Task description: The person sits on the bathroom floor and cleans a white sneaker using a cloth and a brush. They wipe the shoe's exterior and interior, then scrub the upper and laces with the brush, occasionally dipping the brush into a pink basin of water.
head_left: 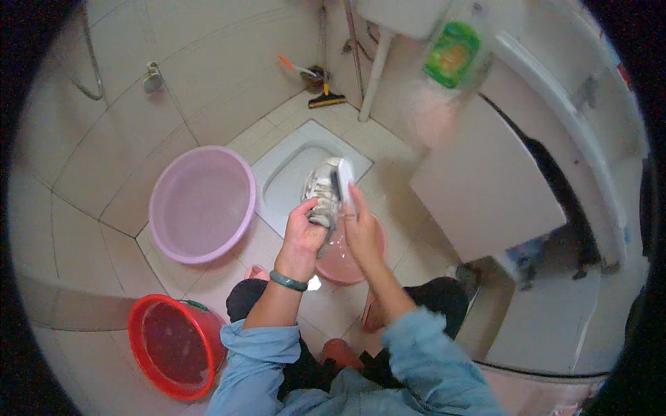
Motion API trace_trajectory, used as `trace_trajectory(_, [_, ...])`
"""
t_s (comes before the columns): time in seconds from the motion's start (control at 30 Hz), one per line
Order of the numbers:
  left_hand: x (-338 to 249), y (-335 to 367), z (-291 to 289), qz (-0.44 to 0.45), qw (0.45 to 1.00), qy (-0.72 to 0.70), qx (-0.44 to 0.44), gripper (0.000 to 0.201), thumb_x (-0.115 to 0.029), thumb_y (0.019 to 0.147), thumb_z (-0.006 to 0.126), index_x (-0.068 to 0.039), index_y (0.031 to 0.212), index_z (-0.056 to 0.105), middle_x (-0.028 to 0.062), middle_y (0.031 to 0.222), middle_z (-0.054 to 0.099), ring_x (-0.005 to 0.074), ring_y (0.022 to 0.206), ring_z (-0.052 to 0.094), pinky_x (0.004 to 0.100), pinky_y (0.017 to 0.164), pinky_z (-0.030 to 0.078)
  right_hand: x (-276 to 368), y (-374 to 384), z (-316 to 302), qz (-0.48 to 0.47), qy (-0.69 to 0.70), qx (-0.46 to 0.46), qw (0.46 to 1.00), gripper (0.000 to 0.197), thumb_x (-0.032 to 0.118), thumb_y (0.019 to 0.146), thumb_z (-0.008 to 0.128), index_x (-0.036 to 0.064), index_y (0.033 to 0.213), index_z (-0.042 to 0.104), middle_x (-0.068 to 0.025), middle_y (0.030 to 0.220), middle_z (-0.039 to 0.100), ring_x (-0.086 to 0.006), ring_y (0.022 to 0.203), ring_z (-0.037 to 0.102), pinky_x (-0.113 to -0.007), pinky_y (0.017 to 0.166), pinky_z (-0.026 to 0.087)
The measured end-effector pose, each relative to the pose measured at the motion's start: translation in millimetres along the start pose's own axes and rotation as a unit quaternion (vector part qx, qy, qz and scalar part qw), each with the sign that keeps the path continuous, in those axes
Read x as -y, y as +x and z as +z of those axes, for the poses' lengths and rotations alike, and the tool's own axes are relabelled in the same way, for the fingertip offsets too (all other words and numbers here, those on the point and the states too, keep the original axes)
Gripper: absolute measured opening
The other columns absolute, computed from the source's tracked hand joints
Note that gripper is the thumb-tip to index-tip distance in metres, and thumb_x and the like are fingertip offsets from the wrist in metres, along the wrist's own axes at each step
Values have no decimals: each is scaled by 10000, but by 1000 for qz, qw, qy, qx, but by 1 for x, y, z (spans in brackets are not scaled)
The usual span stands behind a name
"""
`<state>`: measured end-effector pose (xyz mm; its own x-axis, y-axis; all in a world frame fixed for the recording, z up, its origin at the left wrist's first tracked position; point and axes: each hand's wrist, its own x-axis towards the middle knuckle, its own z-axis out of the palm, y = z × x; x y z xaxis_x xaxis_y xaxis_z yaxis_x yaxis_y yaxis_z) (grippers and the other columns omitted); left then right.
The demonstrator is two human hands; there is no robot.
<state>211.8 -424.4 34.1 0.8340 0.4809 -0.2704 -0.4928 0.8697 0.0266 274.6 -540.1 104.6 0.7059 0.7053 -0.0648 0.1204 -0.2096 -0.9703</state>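
Note:
A white lace-up shoe is in my left hand, whose fingers wrap round its heel end. My right hand grips a white scrub brush with dark bristles, and these press against the right side of the shoe near the toe. Below both hands stands a pink basin with water in it, partly covered by my hands and the shoe. Beyond the shoe lies a white squat toilet set in the tiled floor.
To the left are a large lilac tub and a red bucket holding dark liquid. A squeegee and a toilet brush lean in the far corner. On the right, a cabinet door stands open beneath a bottle with a green label.

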Motion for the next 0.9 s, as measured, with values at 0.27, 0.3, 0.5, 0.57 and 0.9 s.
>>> trace_trajectory(0.27, [-1, 6, 20, 19, 998, -30, -56, 276, -57, 811, 441, 57, 1057, 492, 168, 999, 576, 292, 918, 572, 385, 871, 442, -45, -21, 16, -263, -73, -109, 956, 417, 98, 853, 488, -4, 1251, 421, -183, 1156, 527, -236, 1086, 496, -321, 891, 377])
trace_trajectory(0.3, [3, 6, 12, 1, 998, -29, -54, 275, -62, 814, 438, 58, 1055, 491, 169, 997, 577, 293, 920, 572, 388, 870, 443, -23, -5, 8, -130, 9, -62, 990, 430, 129, 861, 477, 1, 1265, 403, -209, 1214, 481, -274, 1143, 455, -349, 951, 333])
trace_trajectory(0.5, [9, 13, 4, 5, 997, 7, -71, 274, -67, 819, 425, 63, 1052, 487, 182, 999, 572, 301, 922, 570, 407, 866, 442, -47, -3, 13, -187, 30, -76, 979, 428, 158, 873, 467, -4, 1263, 401, -208, 1230, 470, -270, 1151, 450, -322, 949, 337])
trace_trajectory(0.57, [24, -4, 36, 78, 986, 121, -88, 270, -58, 817, 426, 65, 1050, 485, 191, 1003, 568, 302, 919, 569, 413, 867, 441, -58, -19, 8, -214, -15, -79, 974, 431, 172, 877, 462, -10, 1261, 396, -216, 1217, 481, -274, 1127, 474, -305, 925, 360])
trace_trajectory(0.9, [17, 18, 25, -20, 996, 42, -77, 256, -93, 848, 399, 53, 1021, 517, 185, 983, 579, 295, 920, 572, 405, 855, 448, -36, -9, -6, -233, -72, -82, 966, 417, 136, 868, 479, 16, 1262, 412, -221, 1168, 514, -285, 1077, 508, -356, 913, 371])
